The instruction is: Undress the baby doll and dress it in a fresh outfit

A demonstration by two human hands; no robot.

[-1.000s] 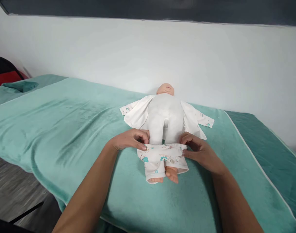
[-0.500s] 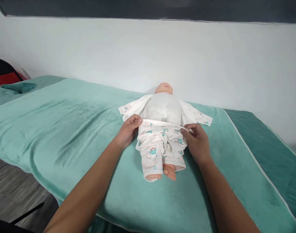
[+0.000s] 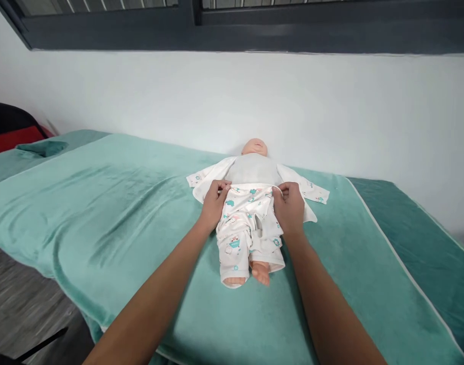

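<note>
A baby doll (image 3: 252, 170) lies on its back, its feet toward me and its head by the wall. Printed white baby pants (image 3: 235, 238) cover its legs and hips, with the waistband at the belly. My left hand (image 3: 215, 203) pinches the waistband at the left side, and my right hand (image 3: 288, 205) grips it at the right side. Both feet stick out of the cuffs. An open white baby shirt (image 3: 307, 187) is on the doll's arms, its front panels spread to either side and its sleeves stretched outward.
A green plush blanket (image 3: 113, 203) covers the bed, with some folds at the left. Behind it rises a white wall (image 3: 159, 96) below a dark window frame (image 3: 232, 33). A red and black chair (image 3: 14, 137) stands at the far left.
Both hands have pulled the pants from the doll's lower legs up over its thighs and hips to the belly. The camera view has tilted up, showing more of the window.
</note>
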